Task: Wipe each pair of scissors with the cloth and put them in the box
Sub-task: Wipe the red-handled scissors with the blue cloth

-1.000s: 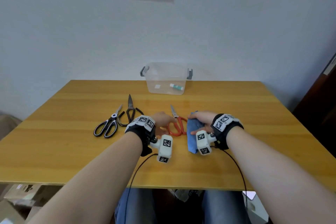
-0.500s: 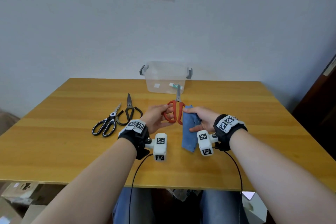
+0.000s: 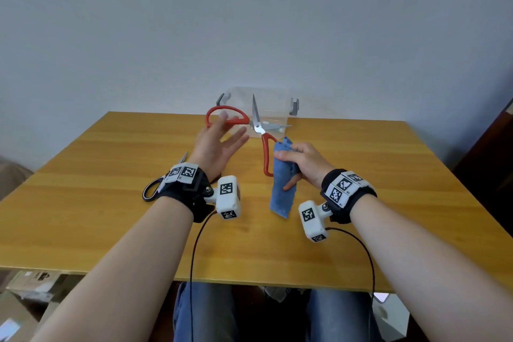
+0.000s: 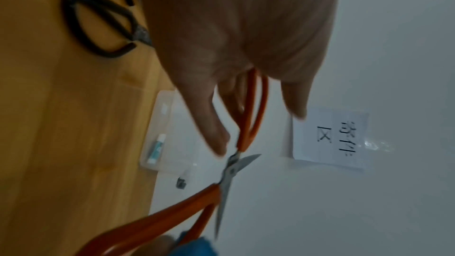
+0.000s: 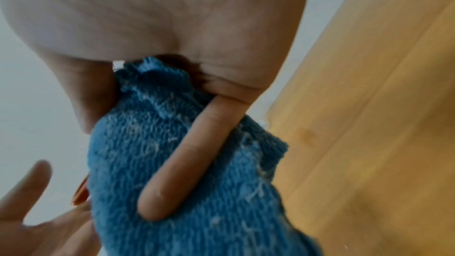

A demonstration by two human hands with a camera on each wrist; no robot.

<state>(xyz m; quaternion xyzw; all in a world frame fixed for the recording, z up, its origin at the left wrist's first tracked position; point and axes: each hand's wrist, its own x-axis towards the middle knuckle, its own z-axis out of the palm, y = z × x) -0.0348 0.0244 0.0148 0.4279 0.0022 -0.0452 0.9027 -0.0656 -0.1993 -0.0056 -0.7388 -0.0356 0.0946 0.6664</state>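
Holding red scissors [image 3: 256,130] splayed wide: left hand [image 3: 215,144] fingers hooked through one loop, right hand [image 3: 301,159] gripping cloth [image 3: 281,191] and other handle. Exposed blades risk cutting me.

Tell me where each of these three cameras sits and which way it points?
Head: worn high, looking down at the wooden table, both forearms and hands.
Left wrist: looks along the left hand towards the open red-handled scissors and wall.
Right wrist: looks along the right hand gripping the blue terry cloth.
All three share the scissors.
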